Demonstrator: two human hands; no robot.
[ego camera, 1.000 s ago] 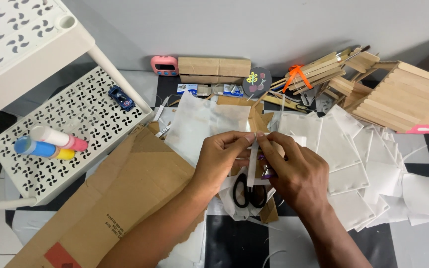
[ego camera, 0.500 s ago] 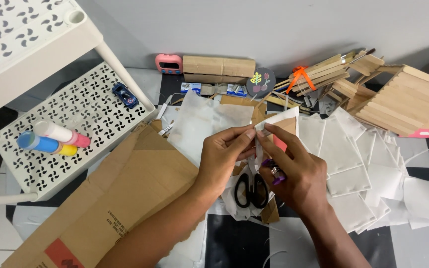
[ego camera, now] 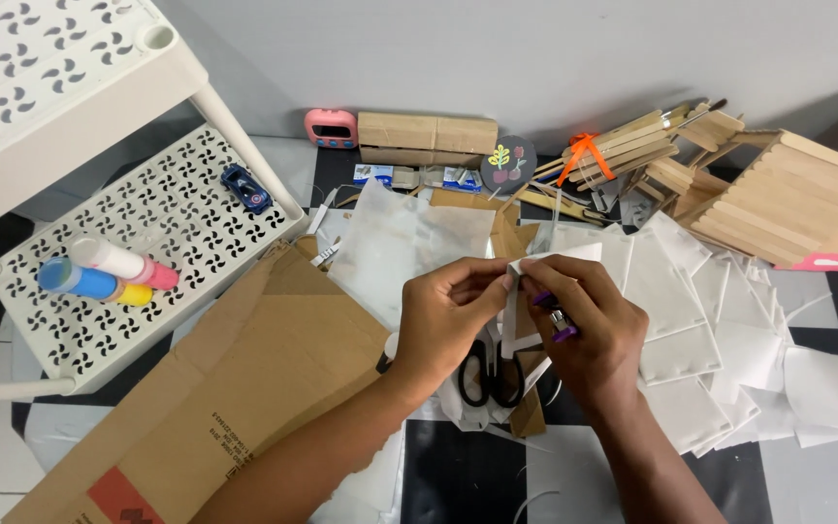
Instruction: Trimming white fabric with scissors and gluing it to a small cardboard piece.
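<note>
Both hands meet over the middle of the floor. My left hand pinches the edge of a small white paper piece. My right hand grips the same piece from the right and also holds a small purple tool in its fingers. Black-handled scissors lie on the papers just below the hands.
A flattened brown cardboard box lies at left, beside a white perforated shelf rack with coloured tubes and a blue toy car. White paper squares spread at right. Wooden stick pieces, a wooden block and a pink device stand along the wall.
The hands have shifted slightly and turned the white paper piece; the right fingers now curl over its top edge with the purple tool showing.
</note>
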